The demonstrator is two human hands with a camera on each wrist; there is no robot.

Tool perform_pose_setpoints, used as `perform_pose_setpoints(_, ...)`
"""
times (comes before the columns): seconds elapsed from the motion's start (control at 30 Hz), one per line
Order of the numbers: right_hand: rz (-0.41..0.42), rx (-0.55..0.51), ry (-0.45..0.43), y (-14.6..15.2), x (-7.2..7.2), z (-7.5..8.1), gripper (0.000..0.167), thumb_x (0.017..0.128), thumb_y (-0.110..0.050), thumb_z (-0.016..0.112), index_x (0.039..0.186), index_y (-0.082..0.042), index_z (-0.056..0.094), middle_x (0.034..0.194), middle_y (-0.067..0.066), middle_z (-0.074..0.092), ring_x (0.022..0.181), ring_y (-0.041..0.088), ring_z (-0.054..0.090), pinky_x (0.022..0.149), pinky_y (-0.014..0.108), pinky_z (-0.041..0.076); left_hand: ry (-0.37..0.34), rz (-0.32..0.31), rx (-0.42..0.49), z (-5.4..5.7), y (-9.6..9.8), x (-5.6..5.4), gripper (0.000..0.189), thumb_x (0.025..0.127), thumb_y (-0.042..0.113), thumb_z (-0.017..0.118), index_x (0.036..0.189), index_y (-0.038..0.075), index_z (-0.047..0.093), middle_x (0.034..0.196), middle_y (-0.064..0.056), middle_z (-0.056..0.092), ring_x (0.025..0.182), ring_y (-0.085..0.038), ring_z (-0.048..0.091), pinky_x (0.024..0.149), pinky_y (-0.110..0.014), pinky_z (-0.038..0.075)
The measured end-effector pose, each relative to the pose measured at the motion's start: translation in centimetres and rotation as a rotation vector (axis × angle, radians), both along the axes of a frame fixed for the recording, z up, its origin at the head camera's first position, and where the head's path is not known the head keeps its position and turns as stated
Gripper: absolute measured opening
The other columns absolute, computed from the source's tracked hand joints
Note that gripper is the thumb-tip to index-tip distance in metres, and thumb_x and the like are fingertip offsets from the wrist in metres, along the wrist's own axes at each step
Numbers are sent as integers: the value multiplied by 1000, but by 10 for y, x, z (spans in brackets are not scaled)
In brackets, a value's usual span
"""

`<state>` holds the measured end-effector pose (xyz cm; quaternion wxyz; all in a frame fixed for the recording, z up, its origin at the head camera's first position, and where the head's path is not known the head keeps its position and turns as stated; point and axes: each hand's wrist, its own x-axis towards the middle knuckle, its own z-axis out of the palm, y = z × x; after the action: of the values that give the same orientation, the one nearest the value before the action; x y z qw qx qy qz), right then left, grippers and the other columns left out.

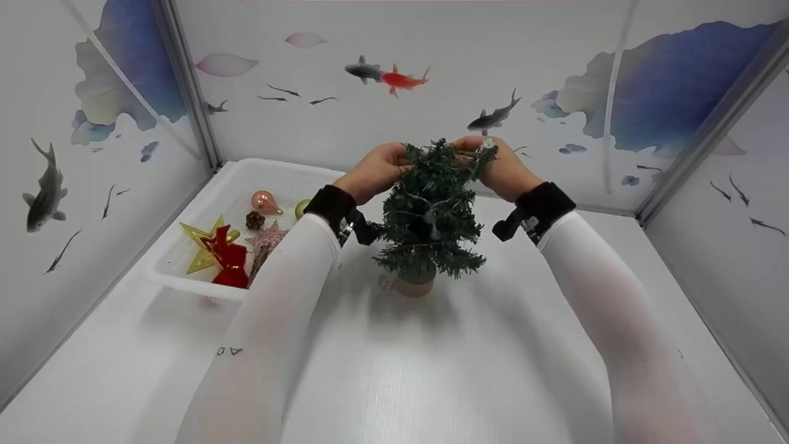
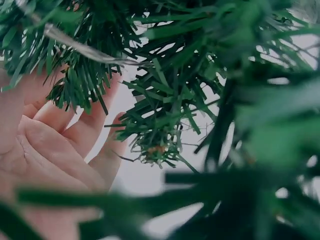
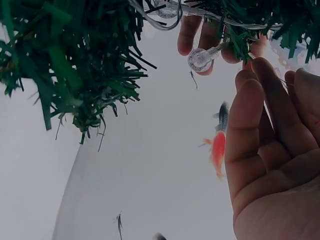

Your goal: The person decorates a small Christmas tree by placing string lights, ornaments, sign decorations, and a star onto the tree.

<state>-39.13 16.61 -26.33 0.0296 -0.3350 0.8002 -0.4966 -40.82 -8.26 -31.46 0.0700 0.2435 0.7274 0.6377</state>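
A small artificial Christmas tree (image 1: 431, 209) stands upright on the table in a pale round base (image 1: 414, 285). A clear-wired string of lights (image 3: 200, 60) with round bulbs runs along its upper branches. My left hand (image 1: 379, 169) is at the upper left of the tree; in the left wrist view its fingers (image 2: 82, 132) reach behind a branch, with the fingertips hidden. On the other side, my right hand (image 1: 502, 169) is beside the treetop. In the right wrist view its thumb and forefinger (image 3: 245, 105) pinch the thin wire near a branch tip.
At the left stands a white plastic basket (image 1: 185, 285) with a gold star (image 1: 200, 246), a red ornament (image 1: 231, 262), a pink bulb ornament (image 1: 265, 201), a pinecone (image 1: 254, 220) and a yellow-green ball (image 1: 302, 208). Printed wall panels (image 1: 394, 123) enclose the back and sides.
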Motion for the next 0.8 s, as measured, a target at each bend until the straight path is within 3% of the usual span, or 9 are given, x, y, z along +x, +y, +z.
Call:
perform_pose_setpoints(0.07,26,-40,-21,-1,-1,-2,29,93,-28,65,111,-5,69,96,-3,69,85,10,62,78,22,49,29,16,-22,0,-1,1,28,96,-4,49,121,5,59,133,-4,59,118,-15,58,77,-24,39)
perform_pose_setpoints(0.17,68,-97,-56,-3,-1,-4,22,94,-19,64,109,-5,70,93,-4,70,79,7,61,72,20,50,82,86,-86,1,0,2,13,96,2,52,103,7,62,102,-2,64,88,-13,58,72,-26,39)
perform_pose_setpoints(0.23,92,-132,-74,-5,0,-6,17,94,-9,61,109,-6,70,94,-5,70,83,7,62,74,19,50,108,138,-106,1,2,3,12,96,5,54,85,10,56,79,0,54,70,-13,47,65,-27,35)
perform_pose_setpoints(0.3,95,-157,-92,-6,0,-8,21,94,-1,59,109,-9,70,97,-7,69,90,7,63,79,19,51,136,172,-101,2,3,4,25,95,5,55,74,12,43,69,1,38,61,-13,37,61,-27,32)
perform_pose_setpoints(0.43,78,-170,-94,-7,-1,-12,27,93,2,58,111,-14,70,105,-8,68,104,10,62,90,22,49,188,192,-66,3,5,3,16,91,1,51,81,13,53,70,1,42,59,-14,36,59,-27,31)
perform_pose_setpoints(0.53,60,-157,-90,-5,-8,-16,27,93,-3,60,117,-12,68,111,-6,68,106,12,62,92,23,50,226,202,-68,5,3,3,20,92,3,49,100,14,63,84,0,56,67,-14,43,65,-26,36)
perform_pose_setpoints(0.63,38,-131,-86,-1,-16,-21,31,95,-5,59,126,-8,63,112,-5,68,106,11,63,90,23,51,255,234,-78,9,-2,6,18,95,9,48,105,12,62,95,0,60,80,-16,49,76,-27,39)
perform_pose_setpoints(0.73,-7,-66,-39,3,-21,-25,36,95,1,54,131,-3,57,106,-9,69,98,5,64,85,19,50,255,233,-37,16,-8,14,16,98,11,47,107,10,60,100,-3,62,90,-24,57,85,-33,45)
perform_pose_setpoints(0.8,-19,26,60,6,-21,-26,37,94,7,52,129,0,58,102,-9,68,91,3,62,83,17,49,254,226,-19,23,-12,23,15,99,14,50,108,7,60,96,-6,62,90,-30,60,82,-38,49)
